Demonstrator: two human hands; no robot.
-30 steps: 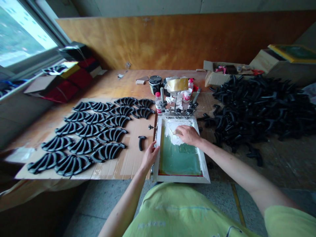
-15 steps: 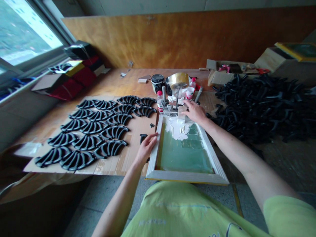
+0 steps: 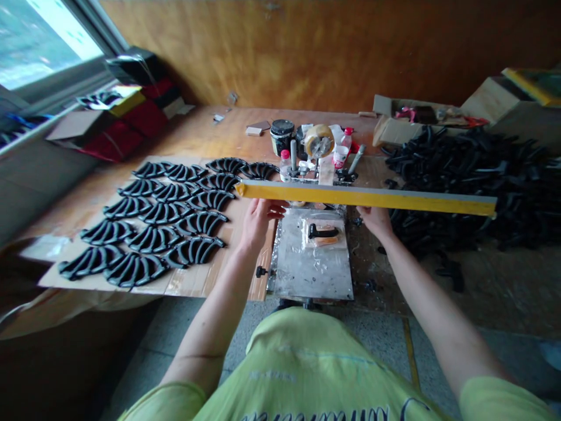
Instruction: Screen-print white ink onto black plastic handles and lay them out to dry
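The screen printing frame (image 3: 368, 196) is tipped up, its yellow-edged near bar facing me across the view. Under it, a black curved handle-like piece (image 3: 323, 231) lies in a light holder on the metal base plate (image 3: 313, 272). My left hand (image 3: 259, 222) is beneath the bar's left part, fingers stretched toward the plate and holding nothing. My right hand (image 3: 374, 221) is just below the bar, right of the plate. Its fingers point inward, partly hidden by the bar, and seem apart with nothing visible in them.
Rows of black curved pieces (image 3: 144, 213) lie fanned on cardboard at left. A large heap of similar pieces (image 3: 477, 175) fills the right. Behind the frame stand a dark tub (image 3: 281, 137), a tape roll (image 3: 319, 142) and red-capped bottles. A black knob (image 3: 262, 271) sticks out left of the plate.
The frame has swung up from lying flat, uncovering the base plate and black piece. My left hand left its side edge; my right hand came down from the paste-covered far end.
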